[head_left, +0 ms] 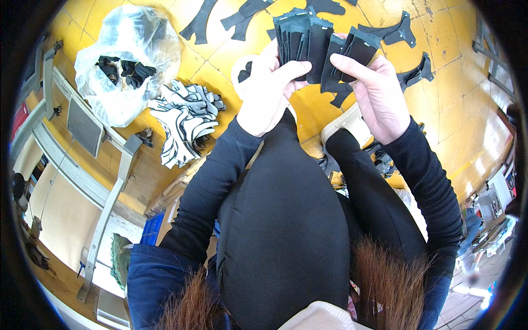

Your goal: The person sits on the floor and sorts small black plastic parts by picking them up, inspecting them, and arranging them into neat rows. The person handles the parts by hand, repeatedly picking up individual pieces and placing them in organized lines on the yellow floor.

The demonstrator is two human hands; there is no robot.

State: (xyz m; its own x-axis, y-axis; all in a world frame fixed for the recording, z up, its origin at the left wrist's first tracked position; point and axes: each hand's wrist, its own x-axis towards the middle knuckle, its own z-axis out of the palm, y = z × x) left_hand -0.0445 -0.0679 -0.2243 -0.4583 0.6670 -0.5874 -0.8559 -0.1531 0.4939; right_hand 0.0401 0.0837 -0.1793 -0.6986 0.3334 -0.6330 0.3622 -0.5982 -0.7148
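Note:
Both hands are raised above my knees at the top middle, each closed on dark cloth. My left hand grips a thick stack of black fabric pieces, its thumb pressed across the lower edge and the layers fanned at the top. Between the thumb and fingers of my right hand is a smaller bunch of black fabric pieces. The two bunches meet or overlap in the middle, and most of the fingers are hidden behind the cloth.
Black cut fabric pieces lie spread on the yellow tiled floor. At left sit a transparent plastic bag with dark bundles inside and a heap of white-and-black striped pieces. A metal frame stands along the left.

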